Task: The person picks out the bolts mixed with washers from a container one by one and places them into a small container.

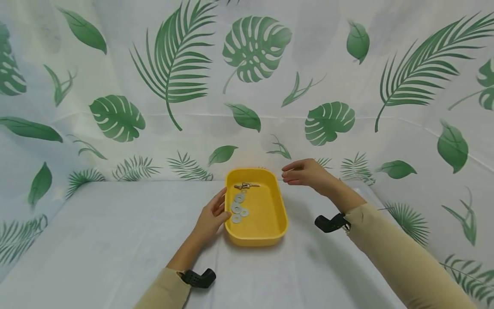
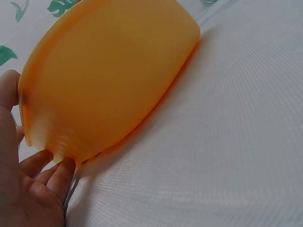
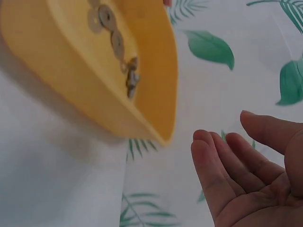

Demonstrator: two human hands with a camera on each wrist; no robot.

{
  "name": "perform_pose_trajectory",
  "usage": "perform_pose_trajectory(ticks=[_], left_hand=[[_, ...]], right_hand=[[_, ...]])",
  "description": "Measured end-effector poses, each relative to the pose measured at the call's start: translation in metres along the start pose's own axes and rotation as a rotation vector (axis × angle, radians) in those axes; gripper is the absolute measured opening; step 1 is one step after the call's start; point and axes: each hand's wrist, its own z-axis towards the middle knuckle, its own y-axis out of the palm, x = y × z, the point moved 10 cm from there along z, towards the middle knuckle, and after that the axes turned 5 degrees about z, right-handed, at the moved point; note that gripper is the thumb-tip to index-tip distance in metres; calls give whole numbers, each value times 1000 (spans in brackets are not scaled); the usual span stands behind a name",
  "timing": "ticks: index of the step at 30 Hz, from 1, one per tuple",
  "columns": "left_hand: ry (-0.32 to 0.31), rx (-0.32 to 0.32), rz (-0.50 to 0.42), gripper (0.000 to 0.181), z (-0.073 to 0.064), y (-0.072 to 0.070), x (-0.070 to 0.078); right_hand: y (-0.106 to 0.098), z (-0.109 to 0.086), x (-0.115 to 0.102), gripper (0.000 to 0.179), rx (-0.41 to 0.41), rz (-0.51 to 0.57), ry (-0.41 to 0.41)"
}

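Note:
A yellow plastic tray [image 1: 266, 210] stands on the white cloth, close to the backdrop. My left hand [image 1: 210, 216] grips its left side, thumb over the rim and fingers against the outer wall, as the left wrist view of the tray [image 2: 109, 71] also shows. Several flat metal washers [image 1: 236, 208] lie along the tray's left side. A few small bolts or screws [image 1: 247, 186] lie together near its far end. Beside the far right corner, my right hand [image 1: 308, 174] hovers apart from the tray, its fingers [image 3: 206, 163] loosely extended and holding nothing.
White cloth [image 1: 115, 236] covers the table. A white backdrop [image 1: 270, 128] with green leaf prints rises right behind the tray and continues along both sides. Black wrist cameras [image 1: 198, 279] are strapped on both forearms.

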Motion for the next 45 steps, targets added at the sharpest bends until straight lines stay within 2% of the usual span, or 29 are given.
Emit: perform_pose_trajectory(ticks=[3,9,15,20,29,37,45], left_hand=[[4,9,3,76,0,-2,1],[15,9,0,75,-1,-3,0],[15,5,1,76,-1,-2,0],[17,-4,-6,76,-1,0,-1],[35,-1,-32,76,0,-1,2],[46,-15,-46,76,1,2,1],[37,-5,-44,77,2,0,2]], right_hand=[[20,8,-2,46,-27,33,-6],[58,25,6,44,-44,123,41],[90,39,12,41,-18,156,87],[110,52,16,42,1,201,92],[115,73,27,37,117,288,119],[119,80,38,41,144,368,196],[124,92,37,41,155,394,195]])
